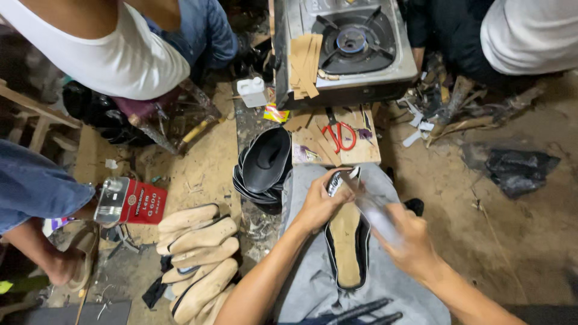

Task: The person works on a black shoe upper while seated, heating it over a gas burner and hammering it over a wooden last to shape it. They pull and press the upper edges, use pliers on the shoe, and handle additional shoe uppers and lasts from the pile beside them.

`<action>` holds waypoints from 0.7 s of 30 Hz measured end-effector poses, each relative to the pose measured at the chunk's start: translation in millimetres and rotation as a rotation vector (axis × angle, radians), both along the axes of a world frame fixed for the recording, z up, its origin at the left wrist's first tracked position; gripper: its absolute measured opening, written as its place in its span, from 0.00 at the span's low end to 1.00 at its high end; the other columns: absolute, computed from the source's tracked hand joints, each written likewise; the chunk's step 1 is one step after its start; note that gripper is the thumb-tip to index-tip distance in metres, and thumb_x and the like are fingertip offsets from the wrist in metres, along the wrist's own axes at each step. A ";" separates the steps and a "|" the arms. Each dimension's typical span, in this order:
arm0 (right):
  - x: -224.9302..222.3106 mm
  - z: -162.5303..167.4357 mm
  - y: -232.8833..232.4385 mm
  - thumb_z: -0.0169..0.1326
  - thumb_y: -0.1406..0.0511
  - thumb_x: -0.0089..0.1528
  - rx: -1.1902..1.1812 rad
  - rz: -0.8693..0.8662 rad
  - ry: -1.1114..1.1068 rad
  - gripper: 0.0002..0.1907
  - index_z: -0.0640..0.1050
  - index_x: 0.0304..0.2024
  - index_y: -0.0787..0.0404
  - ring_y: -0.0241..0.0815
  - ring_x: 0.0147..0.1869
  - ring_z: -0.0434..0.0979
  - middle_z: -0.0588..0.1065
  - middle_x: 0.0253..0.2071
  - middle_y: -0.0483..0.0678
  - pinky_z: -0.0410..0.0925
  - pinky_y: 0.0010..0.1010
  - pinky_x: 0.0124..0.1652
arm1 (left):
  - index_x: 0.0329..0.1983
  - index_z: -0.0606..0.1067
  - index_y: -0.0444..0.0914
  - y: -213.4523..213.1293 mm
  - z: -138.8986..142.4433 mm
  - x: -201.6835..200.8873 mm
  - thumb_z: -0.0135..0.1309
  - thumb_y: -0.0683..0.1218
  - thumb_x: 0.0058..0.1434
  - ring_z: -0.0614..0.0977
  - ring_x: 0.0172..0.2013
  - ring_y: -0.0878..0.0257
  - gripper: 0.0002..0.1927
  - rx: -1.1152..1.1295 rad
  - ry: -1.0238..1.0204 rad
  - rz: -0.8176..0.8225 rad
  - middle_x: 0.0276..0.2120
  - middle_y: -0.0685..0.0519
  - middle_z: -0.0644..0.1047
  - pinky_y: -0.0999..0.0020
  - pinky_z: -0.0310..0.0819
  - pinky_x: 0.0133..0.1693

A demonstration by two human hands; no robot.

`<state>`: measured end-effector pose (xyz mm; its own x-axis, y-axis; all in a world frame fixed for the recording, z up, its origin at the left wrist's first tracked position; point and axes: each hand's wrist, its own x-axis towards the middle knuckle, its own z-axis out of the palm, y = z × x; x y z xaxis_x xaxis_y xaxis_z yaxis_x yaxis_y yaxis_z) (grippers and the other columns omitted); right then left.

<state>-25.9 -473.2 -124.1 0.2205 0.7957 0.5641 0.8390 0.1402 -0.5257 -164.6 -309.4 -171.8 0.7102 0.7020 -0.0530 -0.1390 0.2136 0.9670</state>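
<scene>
1. Dusty brown workshop floor lies all around, with scraps on it.
2. On the grey cloth over the person's lap rests a long tan shoe sole with a black rim, lying flat so it stays steady.
3. Left hand is closed around the sole's top end, pinning it.
4. Right hand is blurred; fingers look curled around a thin tool, but I cannot tell for sure.
5. Smooth tan soles in a pile sit by the lap's left edge, and red-handled scissors lie on a wooden board past its top edge.
</scene>
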 end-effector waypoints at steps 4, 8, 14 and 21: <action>0.0 30.9 11.1 0.62 0.66 0.57 -0.214 -0.034 0.161 0.16 0.76 0.46 0.65 0.49 0.27 0.81 0.78 0.27 0.56 0.71 0.38 0.28 | 0.61 0.71 0.32 4.1 2.1 1.8 0.54 0.35 0.59 0.82 0.47 0.67 0.25 -0.035 -0.092 -0.045 0.47 0.52 0.81 0.71 0.78 0.51; -6.3 58.7 31.2 0.60 0.64 0.64 -0.358 -0.284 0.551 0.25 0.73 0.63 0.64 0.55 0.22 0.77 0.75 0.26 0.58 0.70 0.41 0.26 | 0.59 0.72 0.29 -0.2 7.2 1.8 0.57 0.35 0.59 0.82 0.46 0.64 0.23 -0.062 -0.086 -0.041 0.46 0.49 0.81 0.69 0.77 0.51; -0.1 63.7 31.4 0.54 0.64 0.66 0.093 0.162 0.235 0.18 0.71 0.55 0.69 0.55 0.37 0.81 0.78 0.37 0.60 0.71 0.41 0.37 | 0.61 0.72 0.31 -2.1 12.1 1.0 0.58 0.37 0.59 0.82 0.46 0.65 0.25 -0.016 -0.014 -0.014 0.45 0.52 0.82 0.70 0.77 0.51; 2.3 41.6 28.8 0.61 0.61 0.60 -0.422 -0.032 0.250 0.18 0.77 0.49 0.65 0.55 0.30 0.81 0.79 0.29 0.59 0.72 0.40 0.31 | 0.66 0.68 0.33 1.7 -0.9 -7.9 0.63 0.43 0.59 0.75 0.57 0.63 0.32 -0.056 -0.128 -0.127 0.59 0.49 0.73 0.63 0.72 0.58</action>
<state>-23.6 -444.4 -82.5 0.3359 0.9342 0.1205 0.6804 -0.1522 -0.7169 -172.5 -307.6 -172.6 0.7965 0.6046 0.0070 -0.2286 0.2905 0.9292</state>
